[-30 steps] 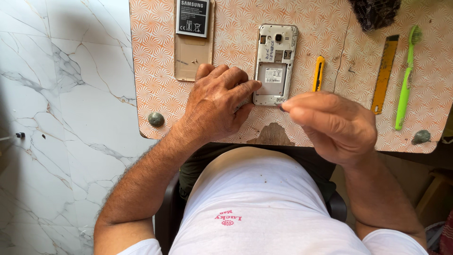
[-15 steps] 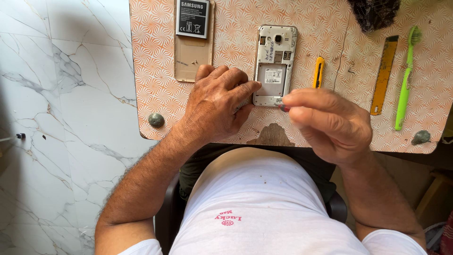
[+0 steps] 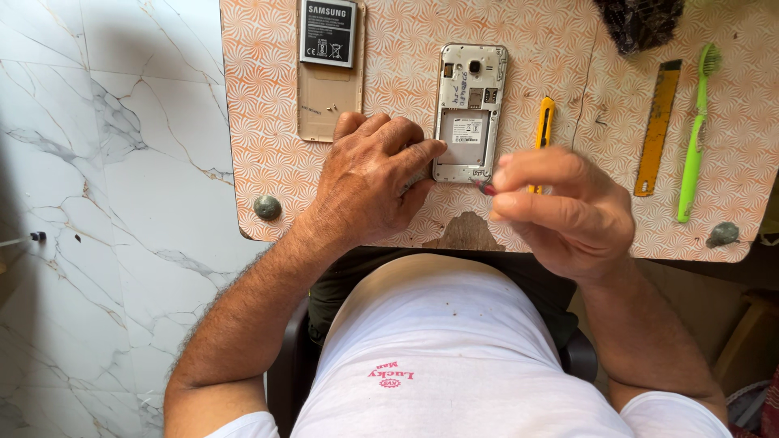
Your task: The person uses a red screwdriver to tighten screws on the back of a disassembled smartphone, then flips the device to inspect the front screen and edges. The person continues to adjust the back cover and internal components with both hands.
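Left hand (image 3: 373, 182): spread flat on the desk (image 3: 389, 97), not gripping anything, fingertips pressed against the near left corner of the phone (image 3: 471, 113) to steady it.

Right hand (image 3: 568, 211): pinched closed around a thin red-tipped tool (image 3: 484, 186), with the tip at the near right corner of the phone. Rest of the tool hidden inside the fingers.

Phone: near the middle of the desk, face down, back cover off, battery bay empty. Grey-white plastic frame, rounded corners, white label in the bay, camera lens at the far end.

Step in hand, as judged: fine work with the tool tip at the near edge of the frame. Calls for a steady tip and firm hold-down pressure from the left hand so the smooth casing does not slide.

To the far left: tan back cover (image 3: 329, 105), thin and flat, with a dark rectangular battery (image 3: 328, 32) resting on its far end.

Right of the phone: slim yellow utility knife (image 3: 545, 130), flat amber ruler (image 3: 657, 130), green plastic toothbrush (image 3: 694, 138). At the far edge: a dark mesh bundle (image 3: 641, 20).

Desk surface: orange-and-white swirl laminate, chipped at the near edge (image 3: 466, 231).

Below left: glossy veined marble floor (image 3: 105, 203).
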